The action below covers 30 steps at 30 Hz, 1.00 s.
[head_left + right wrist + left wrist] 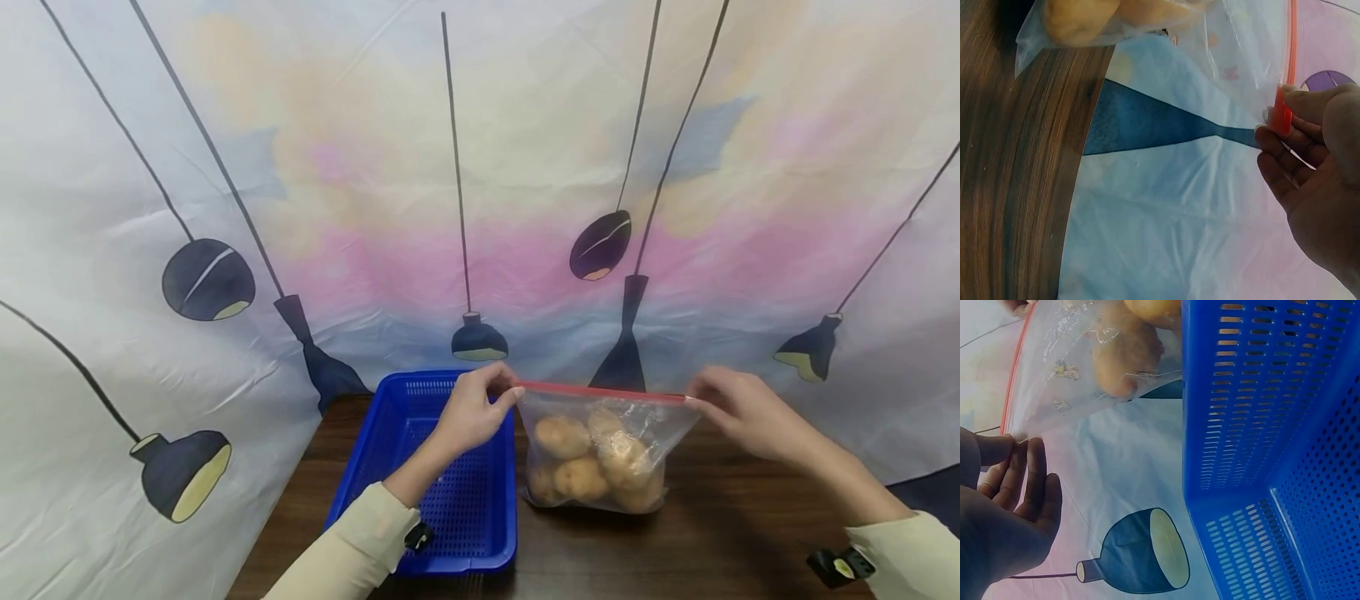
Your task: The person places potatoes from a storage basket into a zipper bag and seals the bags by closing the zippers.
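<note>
A clear zip bag (678,421) with a red seal strip (600,390) along its top holds several potatoes (581,477). My left hand (476,408) pinches the bag's top left corner between thumb and fingers. At the opposite corner my right hand (742,408) pinches the end of the strip; in the right wrist view a red slider (1282,112) sits at its fingertips. The strip is stretched straight between both hands, and the bag hangs upright close over the table. Potatoes (1124,353) also show through the plastic in the left wrist view.
A blue perforated plastic basket (512,517) stands on the dark wooden table (585,558), left of the bag and under my left forearm. Behind the table hangs a cloth backdrop (390,208) printed with lamps.
</note>
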Available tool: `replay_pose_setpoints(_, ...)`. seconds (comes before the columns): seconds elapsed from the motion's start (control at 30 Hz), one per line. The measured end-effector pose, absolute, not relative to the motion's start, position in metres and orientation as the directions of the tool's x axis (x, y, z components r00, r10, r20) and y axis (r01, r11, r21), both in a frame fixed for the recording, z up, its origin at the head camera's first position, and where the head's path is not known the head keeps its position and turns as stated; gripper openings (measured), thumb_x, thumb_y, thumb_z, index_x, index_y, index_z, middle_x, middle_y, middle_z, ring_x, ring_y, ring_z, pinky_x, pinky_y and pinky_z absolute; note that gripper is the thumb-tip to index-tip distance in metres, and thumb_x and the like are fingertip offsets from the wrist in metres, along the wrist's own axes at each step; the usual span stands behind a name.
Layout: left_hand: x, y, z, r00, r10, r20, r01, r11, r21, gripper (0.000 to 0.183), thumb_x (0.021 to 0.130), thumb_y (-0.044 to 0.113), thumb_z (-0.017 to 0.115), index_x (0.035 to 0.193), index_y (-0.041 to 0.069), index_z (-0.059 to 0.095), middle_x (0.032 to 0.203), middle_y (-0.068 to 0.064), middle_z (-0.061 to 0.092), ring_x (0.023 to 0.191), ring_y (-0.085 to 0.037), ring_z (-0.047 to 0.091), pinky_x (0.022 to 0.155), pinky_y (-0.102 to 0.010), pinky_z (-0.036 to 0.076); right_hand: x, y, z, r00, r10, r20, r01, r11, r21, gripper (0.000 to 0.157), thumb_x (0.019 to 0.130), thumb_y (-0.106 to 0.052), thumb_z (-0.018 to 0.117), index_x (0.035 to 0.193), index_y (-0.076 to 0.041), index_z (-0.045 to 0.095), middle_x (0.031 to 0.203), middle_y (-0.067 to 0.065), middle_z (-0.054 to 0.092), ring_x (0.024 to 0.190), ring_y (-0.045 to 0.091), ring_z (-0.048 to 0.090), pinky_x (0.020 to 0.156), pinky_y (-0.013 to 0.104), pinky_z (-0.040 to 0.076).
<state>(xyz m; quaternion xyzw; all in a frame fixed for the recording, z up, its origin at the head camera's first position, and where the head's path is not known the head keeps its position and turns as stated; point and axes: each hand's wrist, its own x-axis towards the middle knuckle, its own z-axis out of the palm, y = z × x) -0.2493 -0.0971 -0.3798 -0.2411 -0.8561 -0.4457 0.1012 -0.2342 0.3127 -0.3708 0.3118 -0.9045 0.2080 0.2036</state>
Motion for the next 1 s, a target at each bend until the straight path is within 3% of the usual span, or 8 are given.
replay_pose_setpoints(0.2, -0.249, -0.096, -0.379, -0.870, 0.319, 0.377, 0.492, 0.494, 0.717, 0.004, 0.106, 0.022, 0.069, 0.102, 0.021, 0.071, 0.093, 0.005, 0.073, 0.087, -0.009, 0.069, 0.078, -0.037, 0.057, -0.230, 0.323, -0.370, -0.739, -0.462, 0.489, -0.627, 0.737, -0.252, 0.020, 0.093, -0.008, 0.082, 0.097, -0.023, 0.068, 0.088, -0.018, 0.062, 0.081, -0.001, 0.059, 0.068, 0.031, 0.055)
replay_pose_setpoints(0.43, -0.250, -0.096, -0.382, -0.882, 0.319, 0.347, 0.469, 0.507, 0.723, 0.005, 0.106, 0.022, 0.068, 0.104, 0.019, 0.071, 0.093, 0.000, 0.073, 0.081, -0.012, 0.067, 0.069, -0.035, 0.054, -0.226, 0.322, -0.377, -0.760, -0.431, 0.486, -0.614, 0.721, -0.321, 0.017, 0.097, -0.008, 0.078, 0.098, -0.022, 0.068, 0.088, -0.016, 0.064, 0.081, -0.001, 0.060, 0.067, 0.029, 0.054)
replay_pose_setpoints(0.6, -0.254, -0.097, -0.387, -0.878, 0.328, 0.350, 0.475, 0.491, 0.730, 0.006, 0.107, 0.022, 0.067, 0.106, 0.017, 0.070, 0.096, -0.006, 0.074, 0.082, -0.017, 0.068, 0.067, -0.033, 0.053, -0.224, 0.325, -0.390, -0.833, -0.319, 0.451, -0.518, 0.735, -0.438, 0.007, 0.101, -0.016, 0.075, 0.106, -0.017, 0.071, 0.095, -0.008, 0.069, 0.084, 0.002, 0.062, 0.069, 0.028, 0.055)
replay_pose_setpoints(0.73, -0.258, -0.100, -0.391, -0.884, 0.308, 0.353, 0.465, 0.480, 0.744, 0.006, 0.107, 0.022, 0.066, 0.107, 0.017, 0.070, 0.093, -0.001, 0.072, 0.080, -0.022, 0.068, 0.061, -0.031, 0.050, -0.224, 0.331, -0.410, -0.905, -0.263, 0.335, -0.417, 0.707, -0.571, 0.020, 0.103, -0.023, 0.073, 0.120, -0.012, 0.072, 0.110, 0.001, 0.074, 0.098, 0.005, 0.065, 0.080, 0.030, 0.056)
replay_pose_setpoints(0.87, -0.261, -0.099, -0.395, -0.892, 0.308, 0.332, 0.443, 0.442, 0.780, 0.009, 0.108, 0.024, 0.065, 0.111, 0.016, 0.069, 0.093, 0.001, 0.071, 0.080, -0.026, 0.068, 0.061, -0.031, 0.051, -0.224, 0.328, -0.436, -0.917, -0.302, 0.260, -0.397, 0.638, -0.660, 0.031, 0.104, -0.023, 0.071, 0.131, -0.007, 0.069, 0.123, 0.006, 0.074, 0.115, 0.017, 0.066, 0.094, 0.035, 0.054)
replay_pose_setpoints(1.0, -0.259, -0.096, -0.397, -0.893, 0.365, 0.264, 0.410, 0.416, 0.811, 0.023, 0.111, 0.033, 0.058, 0.120, 0.013, 0.065, 0.102, -0.003, 0.070, 0.089, -0.027, 0.071, 0.071, -0.035, 0.058, -0.224, 0.317, -0.457, -0.912, -0.321, 0.257, -0.403, 0.579, -0.709, 0.043, 0.104, -0.022, 0.071, 0.142, -0.003, 0.063, 0.136, 0.012, 0.069, 0.129, 0.020, 0.059, 0.101, 0.026, 0.048)
